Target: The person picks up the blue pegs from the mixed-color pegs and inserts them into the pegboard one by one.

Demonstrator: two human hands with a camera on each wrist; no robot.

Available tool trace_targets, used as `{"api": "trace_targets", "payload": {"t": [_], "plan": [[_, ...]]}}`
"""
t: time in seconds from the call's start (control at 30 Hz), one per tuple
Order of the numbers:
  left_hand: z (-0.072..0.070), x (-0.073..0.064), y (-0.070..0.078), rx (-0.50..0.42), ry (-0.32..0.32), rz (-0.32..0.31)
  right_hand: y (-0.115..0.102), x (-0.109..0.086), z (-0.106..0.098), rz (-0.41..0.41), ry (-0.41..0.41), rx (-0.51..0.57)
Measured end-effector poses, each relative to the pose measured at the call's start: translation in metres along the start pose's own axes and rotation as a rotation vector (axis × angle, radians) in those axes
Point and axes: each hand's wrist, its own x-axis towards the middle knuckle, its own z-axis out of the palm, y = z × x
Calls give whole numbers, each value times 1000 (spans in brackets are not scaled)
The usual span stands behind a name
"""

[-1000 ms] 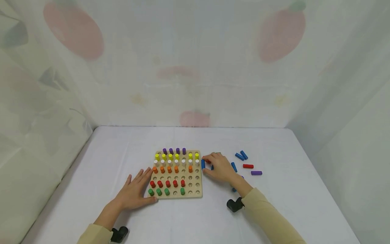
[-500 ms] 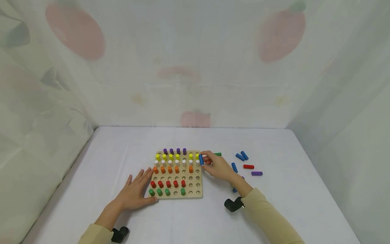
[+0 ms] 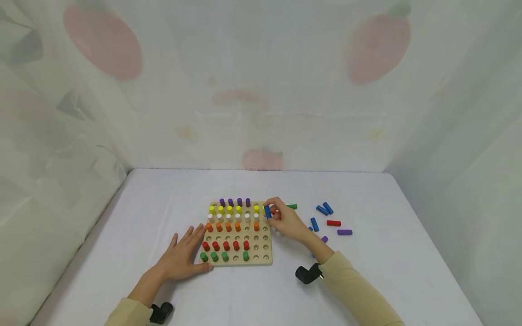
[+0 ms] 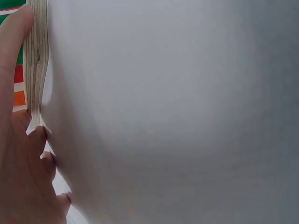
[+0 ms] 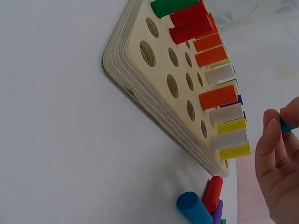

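Observation:
A wooden pegboard [image 3: 261, 243] lies on the white table, with rows of purple, yellow, white, orange, red and green pegs upright in its holes. My left hand [image 3: 181, 258] rests at the board's left side, fingers spread. In the left wrist view its thumb [image 4: 17, 28] lies over the board's edge. My right hand [image 3: 290, 224] pinches a blue peg [image 3: 267, 211] between thumb and fingers, above the board's far right corner. That peg is tilted and clear of the holes; in the right wrist view the fingers hide most of it.
Right of the board lie loose pegs: a green peg [image 3: 292, 206], several blue ones such as this blue peg [image 3: 314, 224], a red peg [image 3: 333, 223] and a purple peg [image 3: 344, 232]. The right wrist partly covers others. A patterned curtain [image 3: 318, 136] stands behind the table.
My right hand has lifted the blue peg from beside the board and carried it left and away from me, over the far right corner. The left hand stays put.

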Motion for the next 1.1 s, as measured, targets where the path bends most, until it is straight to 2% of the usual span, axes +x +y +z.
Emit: {"api": "trace_targets", "payload": {"t": [0.3, 0.67, 0.83, 1.1], "plan": [[-2, 0, 1, 16, -8, 3, -2, 3, 4, -20, 11, 76], [-5, -1, 2, 6, -17, -4, -7, 5, 10, -74, 52, 10], [-2, 0, 1, -2, -24, -14, -10, 6, 13, -86, 29, -15], [-1, 0, 1, -8, -10, -5, -16, 9, 24, -112, -21, 13]]}}
